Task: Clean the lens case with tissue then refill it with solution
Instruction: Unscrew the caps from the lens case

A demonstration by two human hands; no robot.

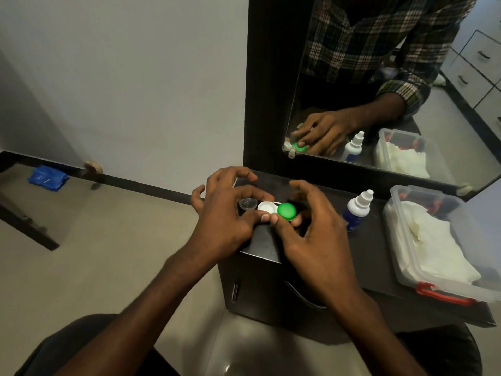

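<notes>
Green plastic shows between the two hands: the green cap (286,211) of the lens case (267,208) sits on the case's right well, and the white left well beside it lies uncovered. The case rests on the near left corner of a dark cabinet top (376,248). The left hand (222,213) curls over the case from the left, its thumb tip pressed on the case's near edge and its fingers arched around the far side. The right hand (314,229) comes in from the right, its thumb tip touching the left thumb at the case's near edge, fingers bent around the green cap. Just left of the white well, under the left fingers, lies a small round clear lid (247,204).

Right of the hands stands a white-and-blue solution bottle (357,210), upright, cap on, apart from the case. Farther right sits a clear plastic box (406,270) with a red latch, holding white tissue (433,240). A mirror (352,90) behind the cabinet reflects the hand, bottle and box.
</notes>
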